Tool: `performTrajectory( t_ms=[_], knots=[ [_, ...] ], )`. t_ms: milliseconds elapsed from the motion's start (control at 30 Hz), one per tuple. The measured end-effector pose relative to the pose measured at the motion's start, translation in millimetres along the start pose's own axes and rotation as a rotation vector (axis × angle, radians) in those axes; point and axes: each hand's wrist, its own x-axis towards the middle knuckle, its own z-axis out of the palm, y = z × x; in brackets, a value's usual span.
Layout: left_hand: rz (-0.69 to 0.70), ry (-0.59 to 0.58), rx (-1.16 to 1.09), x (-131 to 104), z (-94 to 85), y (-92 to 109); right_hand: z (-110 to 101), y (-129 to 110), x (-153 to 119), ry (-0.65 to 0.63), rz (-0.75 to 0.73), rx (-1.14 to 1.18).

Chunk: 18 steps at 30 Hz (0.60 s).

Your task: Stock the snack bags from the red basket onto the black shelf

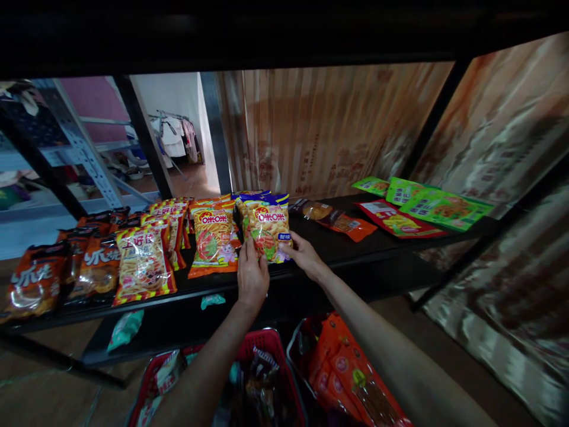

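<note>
Both my hands are on a blue-and-yellow snack bag (265,220) that stands at the front of a black shelf. My left hand (252,273) grips its lower left edge, fingers up along the front. At the lower right edge, my right hand (306,255) pinches the bag, thumb in front and the other fingers partly hidden. Another blue-topped bag shows just behind it. Close on the left stands an orange-and-yellow snack bag (214,237), and past it a row of red-and-yellow bags (144,261).
Black-and-orange bags (38,279) fill the shelf's left end. Green packets (438,201), a red packet (395,220) and a brown-orange packet (333,218) lie flat on the right. Below stand a red basket (278,350) and a container of orange packets (340,367). A black post (144,136) rises behind.
</note>
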Motion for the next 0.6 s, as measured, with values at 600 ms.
performTrajectory(
  t_ms=[600],
  knots=[
    [-0.016, 0.022, -0.004, 25, 5.8, 15, -1, -21, 16, 0.028, 0.039, -0.014]
  ],
)
